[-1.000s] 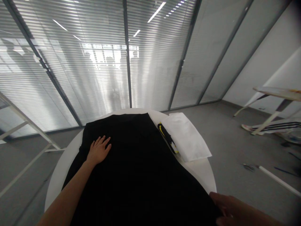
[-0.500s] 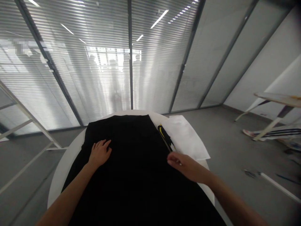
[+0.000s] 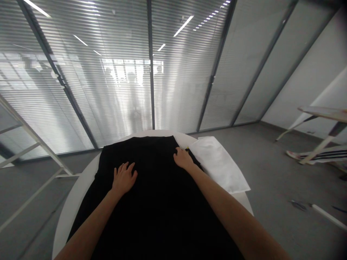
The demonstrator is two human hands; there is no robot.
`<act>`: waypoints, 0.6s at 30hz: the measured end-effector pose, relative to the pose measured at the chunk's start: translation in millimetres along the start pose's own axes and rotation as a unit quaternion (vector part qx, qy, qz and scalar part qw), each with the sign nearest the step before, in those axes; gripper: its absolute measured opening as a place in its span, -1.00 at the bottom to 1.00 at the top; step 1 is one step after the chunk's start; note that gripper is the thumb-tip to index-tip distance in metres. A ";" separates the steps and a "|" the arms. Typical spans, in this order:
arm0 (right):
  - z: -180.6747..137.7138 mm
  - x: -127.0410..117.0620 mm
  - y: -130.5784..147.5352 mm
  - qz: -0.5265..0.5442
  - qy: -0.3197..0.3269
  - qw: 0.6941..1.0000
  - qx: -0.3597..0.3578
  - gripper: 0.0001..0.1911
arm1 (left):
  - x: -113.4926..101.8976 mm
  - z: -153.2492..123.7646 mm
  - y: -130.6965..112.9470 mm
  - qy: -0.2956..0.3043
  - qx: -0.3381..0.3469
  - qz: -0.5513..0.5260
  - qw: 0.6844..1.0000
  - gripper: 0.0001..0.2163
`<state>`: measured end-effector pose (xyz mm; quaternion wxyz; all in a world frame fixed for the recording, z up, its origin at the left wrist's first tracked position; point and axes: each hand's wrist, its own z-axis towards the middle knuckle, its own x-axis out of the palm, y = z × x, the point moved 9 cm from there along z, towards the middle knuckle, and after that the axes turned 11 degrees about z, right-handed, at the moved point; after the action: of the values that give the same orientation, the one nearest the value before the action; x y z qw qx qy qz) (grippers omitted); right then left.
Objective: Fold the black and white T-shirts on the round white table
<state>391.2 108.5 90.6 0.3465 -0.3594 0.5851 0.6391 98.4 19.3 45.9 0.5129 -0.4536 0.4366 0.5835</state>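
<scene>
A large black cloth (image 3: 159,202) lies spread over a round white table (image 3: 63,224), apparently a garment, though its kind is not clear. My left hand (image 3: 124,178) rests on it left of the middle, fingers spread and holding nothing. My right hand (image 3: 183,158) touches the cloth near its far right edge, fingers slightly bent and apart. Partly behind that hand is a dark item with a bit of yellow (image 3: 195,160). Beside it lies a flat white sheet or bag (image 3: 221,164).
A glass partition with blinds (image 3: 176,90) stands beyond the table, with blurred figures behind it. A white metal frame (image 3: 35,137) is at left. At right are another table (image 3: 325,112), a striped item (image 3: 325,154) and a white bar (image 3: 329,216) on the floor.
My right hand has moved forward and left from the cloth's right side toward its far corner, now covering part of the yellow-marked item. My left hand has shifted slightly right.
</scene>
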 end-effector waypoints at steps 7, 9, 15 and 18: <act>32.5 14.7 -14.3 -0.017 -0.037 0.997 0.071 -0.61 | -2.4 68.2 -30.9 -0.007 0.004 -0.040 0.999 -0.50; 37.7 19.0 -15.4 -0.013 -0.051 0.996 0.076 -0.61 | 4.1 80.8 -40.1 0.000 -0.002 -0.042 0.999 -0.48; 56.3 22.3 -29.1 0.024 -0.083 0.993 0.079 -0.63 | 35.0 83.5 -53.2 0.028 -0.001 -0.006 1.000 -0.47; 66.9 23.2 -40.5 0.061 -0.078 0.993 0.072 -0.62 | 39.9 81.8 -52.5 0.026 0.007 -0.002 1.000 -0.48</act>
<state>411.0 178.7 54.1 0.3764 -0.2467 0.6216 0.6411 141.5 112.0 21.5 0.5057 -0.4661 0.4531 0.5673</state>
